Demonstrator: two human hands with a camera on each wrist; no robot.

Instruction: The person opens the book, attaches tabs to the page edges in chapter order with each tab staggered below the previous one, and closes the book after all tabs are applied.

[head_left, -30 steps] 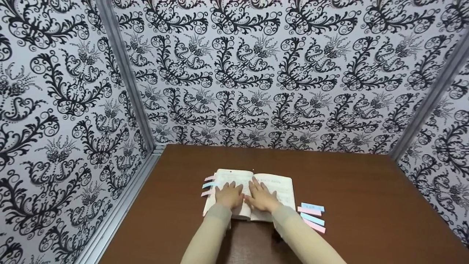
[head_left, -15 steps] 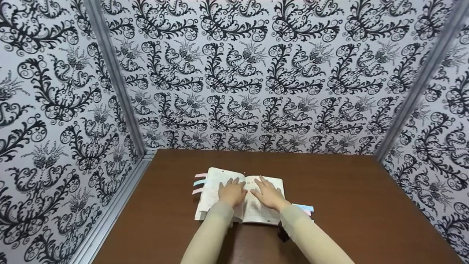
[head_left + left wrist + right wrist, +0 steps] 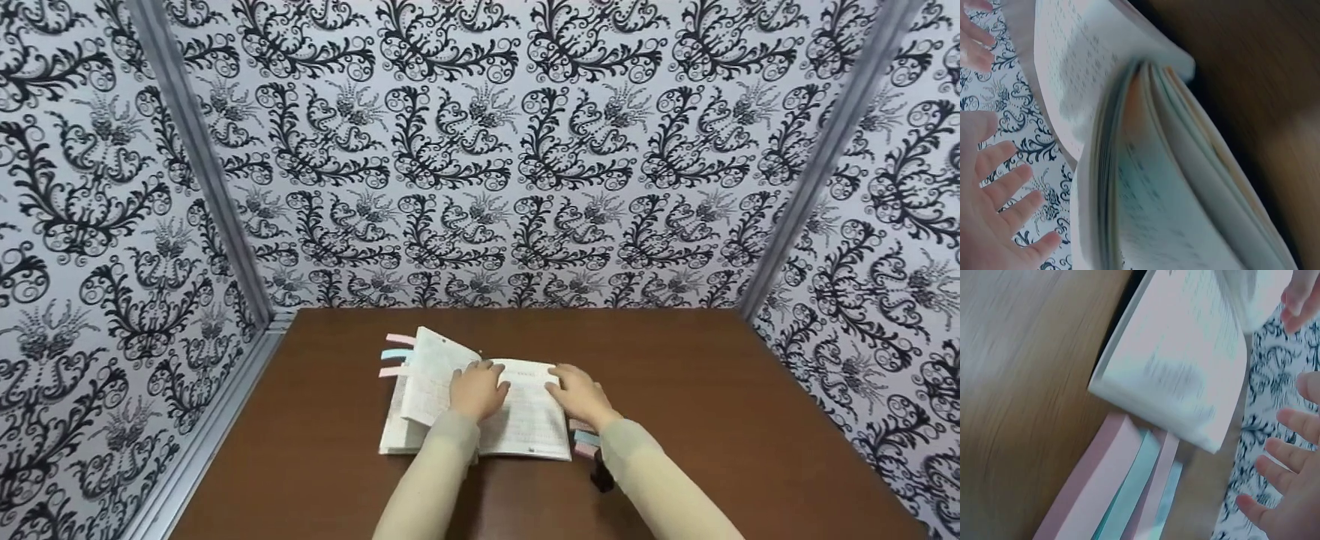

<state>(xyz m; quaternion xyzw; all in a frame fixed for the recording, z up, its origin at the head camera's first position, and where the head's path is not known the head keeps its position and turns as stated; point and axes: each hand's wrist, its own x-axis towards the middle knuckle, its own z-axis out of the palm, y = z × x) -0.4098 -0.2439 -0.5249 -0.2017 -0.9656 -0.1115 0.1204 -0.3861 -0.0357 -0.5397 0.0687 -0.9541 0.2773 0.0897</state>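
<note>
An open book point(image 3: 525, 431) with printed pages lies on the brown table. A sheaf of its left pages point(image 3: 431, 379) stands raised, fanned apart in the left wrist view. Two pink strips and one blue paper tab point(image 3: 397, 354) jut from its left edge. My left hand point(image 3: 478, 390) is over the middle of the book, fingers spread; in the left wrist view that hand point(image 3: 999, 197) looks straight-fingered and holds nothing. At the right page's outer edge is my right hand point(image 3: 581, 394), its fingers apart in the right wrist view; whether it touches the page I cannot tell.
Several pink and blue-green sticky-note pads point(image 3: 1126, 489) lie right of the book, partly behind my right wrist in the head view. A small black object point(image 3: 601, 474) shows under that wrist. Patterned walls point(image 3: 465, 150) stand behind the table point(image 3: 675, 390) and at both sides.
The left pages have lifted from nearly flat to raised. Both hands lay together on the pages; the right has moved out to the right edge. The head view has shifted right.
</note>
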